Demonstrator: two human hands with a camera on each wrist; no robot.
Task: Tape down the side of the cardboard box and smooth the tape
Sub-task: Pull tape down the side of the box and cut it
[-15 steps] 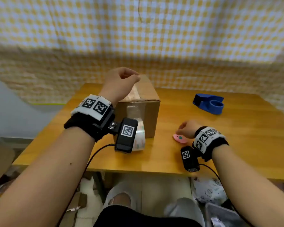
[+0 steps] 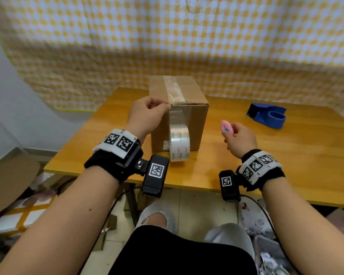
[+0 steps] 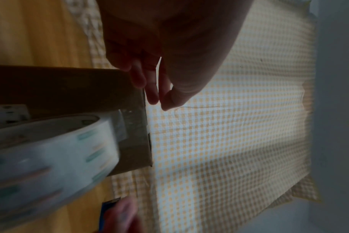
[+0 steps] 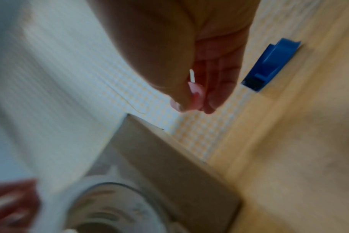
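A: What is changed since the picture of half a second ago?

B: The small pink cutter (image 2: 226, 128) was lying on the wooden table (image 2: 286, 165) under the right hand (image 2: 239, 139). Now it is lifted and is held up in the air, pinched between the thumb and the curled fingers. The left hand (image 2: 146, 116) was higher, over the top of the cardboard box (image 2: 197, 128). Now it is lowered to the near top edge.

A: How is the left hand closed?

B: The fingers are curled, and the thumb and forefinger are brought together at the edge where the clear tape (image 2: 175, 92) bends from the top onto the near side. Whether the tape itself is pinched cannot be told. In the left wrist view the fingertips (image 3: 152, 96) are seen just beside the box corner.

A: Where is the tape roll (image 2: 180, 143)?

B: It is hung on the near side of the box, joined to the top by the strip, with its lower rim at the table.

A: Which room is left around?

B: The box is placed toward the far left part of the table. Bare wood is seen to the right of it, and a blue dispenser (image 2: 268, 116) is set well apart at the far right. The right hand is held apart from the box.
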